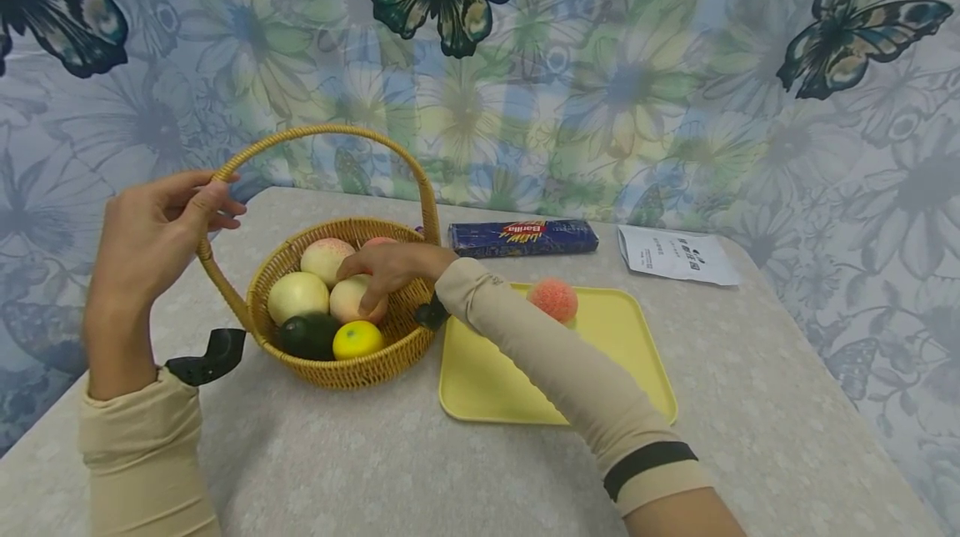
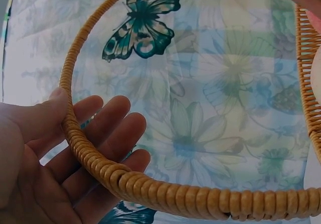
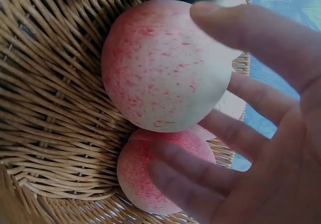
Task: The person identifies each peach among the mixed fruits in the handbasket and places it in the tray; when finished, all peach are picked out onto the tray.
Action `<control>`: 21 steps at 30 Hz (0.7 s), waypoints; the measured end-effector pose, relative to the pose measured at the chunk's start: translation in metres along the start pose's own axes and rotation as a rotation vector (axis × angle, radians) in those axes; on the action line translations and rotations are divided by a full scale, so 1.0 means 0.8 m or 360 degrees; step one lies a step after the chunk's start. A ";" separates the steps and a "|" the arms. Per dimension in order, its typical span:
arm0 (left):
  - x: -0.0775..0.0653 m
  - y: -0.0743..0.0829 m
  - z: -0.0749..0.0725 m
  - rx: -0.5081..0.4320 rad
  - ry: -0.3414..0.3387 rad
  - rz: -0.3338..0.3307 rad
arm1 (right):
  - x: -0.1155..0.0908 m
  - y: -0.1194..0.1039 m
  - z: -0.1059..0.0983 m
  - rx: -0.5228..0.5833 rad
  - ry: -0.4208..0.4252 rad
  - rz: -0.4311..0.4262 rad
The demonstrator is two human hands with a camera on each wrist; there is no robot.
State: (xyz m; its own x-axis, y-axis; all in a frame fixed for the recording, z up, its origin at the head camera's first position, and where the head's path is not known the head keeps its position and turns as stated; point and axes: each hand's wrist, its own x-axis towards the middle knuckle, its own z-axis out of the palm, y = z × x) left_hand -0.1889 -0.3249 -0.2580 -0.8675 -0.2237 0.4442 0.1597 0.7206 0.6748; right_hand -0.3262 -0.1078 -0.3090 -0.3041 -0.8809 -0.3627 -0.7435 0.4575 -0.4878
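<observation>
Peach (image 3: 160, 68) in basket (image 1: 341, 377), yellow fruit (image 1: 358, 341) and pale fruit (image 1: 298, 298) crowding it.

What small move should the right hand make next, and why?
Perhaps gently close the right hand around the pinkish-white peach: its thumb and fingers are spread about that fruit, while the left hand holds the basket handle.

The left hand (image 2: 55, 174) holds a curved tan wicker handle (image 2: 150, 189), thumb (image 2: 56, 103) against it and fingers (image 2: 123, 136) behind it. Beyond the hand spreads pale blue floral cloth (image 2: 225, 78) bearing a dark teal butterfly (image 2: 143, 20) above the fingers; a tan woven basket wall (image 2: 307, 83) stands well to the hand's right.
</observation>
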 end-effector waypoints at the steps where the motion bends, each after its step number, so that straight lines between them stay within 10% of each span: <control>1: 0.000 0.000 0.000 0.0001 0.0002 0.0004 | 0.001 0.000 0.000 -0.0012 -0.0006 0.0009; 21: 0.001 0.001 0.000 -0.0011 -0.0011 -0.0006 | 0.009 0.002 0.009 0.0105 -0.0050 0.0137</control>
State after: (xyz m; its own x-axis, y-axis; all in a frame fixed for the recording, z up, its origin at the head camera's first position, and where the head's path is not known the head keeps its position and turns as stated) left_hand -0.1893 -0.3243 -0.2570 -0.8712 -0.2220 0.4378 0.1596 0.7154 0.6803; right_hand -0.3257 -0.1127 -0.3185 -0.3454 -0.8343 -0.4297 -0.6742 0.5391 -0.5048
